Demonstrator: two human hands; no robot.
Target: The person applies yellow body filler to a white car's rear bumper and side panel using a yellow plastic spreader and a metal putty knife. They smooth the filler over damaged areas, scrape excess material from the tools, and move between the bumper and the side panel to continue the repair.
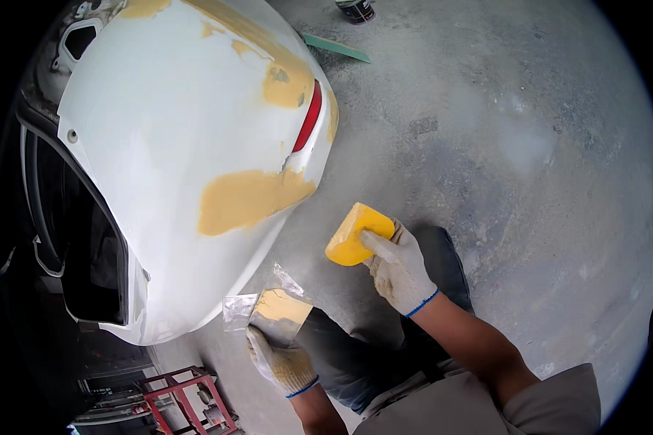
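Note:
My right hand (401, 270), in a knit work glove with a blue cuff edge, grips a yellow plastic filler spreader (375, 223) between thumb and fingers. Tan filler coats the spreader's far left edge. Lower and to the left, my gloved left hand (281, 362) holds a flat grey plate (277, 335) with tan filler over its upper part. Clear, crinkled strips (239, 312) stick out beyond the plate. Both tools are apart from the white car bumper (167, 145). A smooth tan filler patch (250, 199) lies on the bumper's near side, below a red reflector (309, 119).
More filler patches (286, 76) mark the bumper's far part. A green strip (337, 48) lies on the grey concrete floor (530, 145), near a dark can (355, 10). At lower left stands a red metal frame (185, 399). My bent knees are below my hands.

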